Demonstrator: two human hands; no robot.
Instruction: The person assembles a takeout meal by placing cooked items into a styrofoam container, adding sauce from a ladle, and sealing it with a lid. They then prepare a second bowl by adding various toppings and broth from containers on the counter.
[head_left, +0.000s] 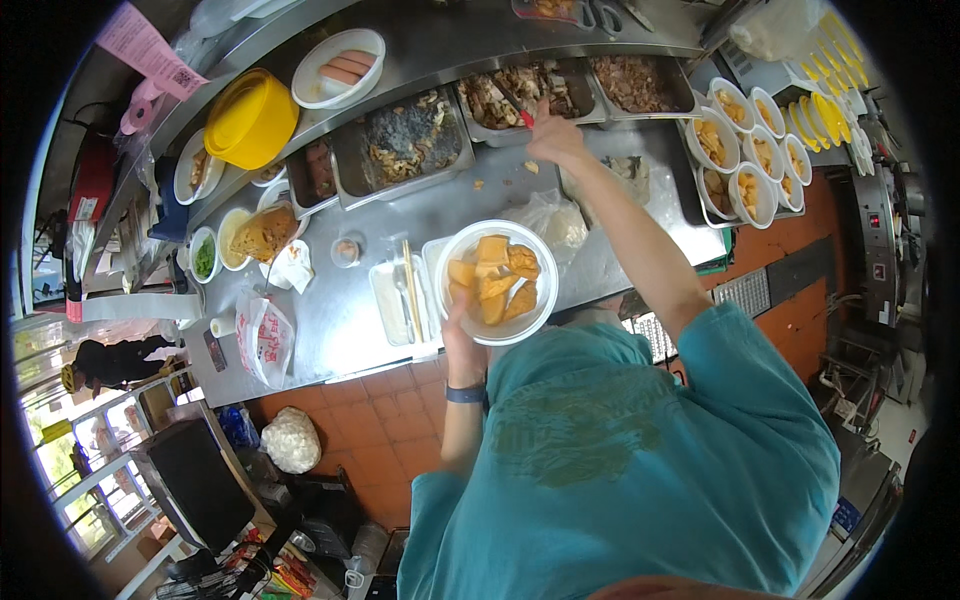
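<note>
Plainly, from where I stand, the left hand [462, 332] has its grip around the white bowl [546, 284] over the tabletop [335, 305]'s near edge; the right hand [555, 136], nearer the metal tray [591, 112], seems to grasp a red-handled utensil [527, 118], its long axis slanting forward-left.

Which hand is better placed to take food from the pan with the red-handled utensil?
Probably the right hand: it reaches to the metal pan, close beside the red-handled utensil. The left hand is occupied, supporting the white bowl of golden chunks.
</note>
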